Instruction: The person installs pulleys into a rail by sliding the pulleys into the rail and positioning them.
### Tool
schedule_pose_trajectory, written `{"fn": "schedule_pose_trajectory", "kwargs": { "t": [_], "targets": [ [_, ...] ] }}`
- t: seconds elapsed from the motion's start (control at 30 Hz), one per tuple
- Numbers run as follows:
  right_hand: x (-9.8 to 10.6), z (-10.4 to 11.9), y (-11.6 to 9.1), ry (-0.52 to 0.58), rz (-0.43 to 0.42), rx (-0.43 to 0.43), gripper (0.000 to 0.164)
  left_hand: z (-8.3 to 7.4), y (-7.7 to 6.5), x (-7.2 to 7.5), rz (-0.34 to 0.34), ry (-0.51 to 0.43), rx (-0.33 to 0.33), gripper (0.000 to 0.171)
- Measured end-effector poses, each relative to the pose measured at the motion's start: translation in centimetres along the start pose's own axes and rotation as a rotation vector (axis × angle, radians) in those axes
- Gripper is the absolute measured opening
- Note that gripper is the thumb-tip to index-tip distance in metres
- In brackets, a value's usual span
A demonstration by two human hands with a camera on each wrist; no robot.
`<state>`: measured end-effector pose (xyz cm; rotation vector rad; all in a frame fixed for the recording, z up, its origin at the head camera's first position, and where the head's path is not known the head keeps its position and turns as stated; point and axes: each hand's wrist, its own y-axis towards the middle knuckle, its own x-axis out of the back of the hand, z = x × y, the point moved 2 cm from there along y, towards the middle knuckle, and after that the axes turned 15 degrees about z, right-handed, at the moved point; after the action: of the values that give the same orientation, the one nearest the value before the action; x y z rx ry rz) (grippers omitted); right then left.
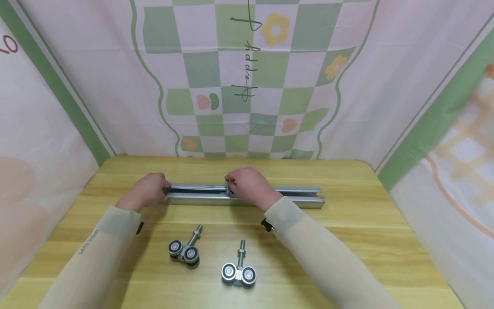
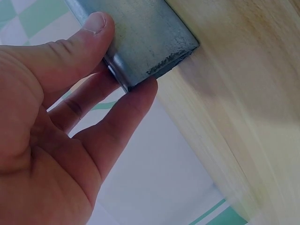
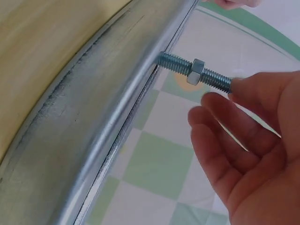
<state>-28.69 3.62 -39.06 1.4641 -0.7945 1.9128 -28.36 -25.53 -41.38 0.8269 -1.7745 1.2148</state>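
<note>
A long metal channel rail (image 1: pixel 200 199) lies crosswise on the table, its slot facing up. At its left end my left hand (image 1: pixel 146 192) grips it, the thumb (image 2: pixel 89 37) on the side wall and fingertips at the end edge. Midway along, my right hand (image 1: pixel 251 185) pinches the tip of a threaded bolt (image 3: pixel 176 62) that stands up out of the slot and carries a hex nut (image 3: pixel 196 71). Whatever the bolt's lower end joins is hidden inside the rail. Nearer me lie two roller trolleys, a left one (image 1: pixel 185 251) and a right one (image 1: pixel 239 273), each with wheels and a bolt.
The wooden table (image 1: pixel 347 253) has its far edge against a hanging green-and-white checked cloth (image 1: pixel 235 71). More cloth hangs along the left side (image 1: pixel 42 141) and right side (image 1: pixel 455 171). Both trolleys lie between my forearms, bolts pointing away from me.
</note>
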Motion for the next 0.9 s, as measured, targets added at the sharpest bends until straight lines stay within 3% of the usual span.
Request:
{"fn": "schedule_pose_trajectory", "kwargs": {
  "t": [0.3, 0.9],
  "targets": [
    [-0.3, 0.2, 0.3, -0.019, -0.074, 0.019, 0.014, -0.1, 0.2, 0.0, -0.009, 0.013, -0.008, 0.046],
    [-0.4, 2.4, 2.1, -0.041, -0.003, 0.048, 0.022, 0.5, 0.2, -0.1, -0.024, -0.003, -0.017, 0.045]
  ]
}}
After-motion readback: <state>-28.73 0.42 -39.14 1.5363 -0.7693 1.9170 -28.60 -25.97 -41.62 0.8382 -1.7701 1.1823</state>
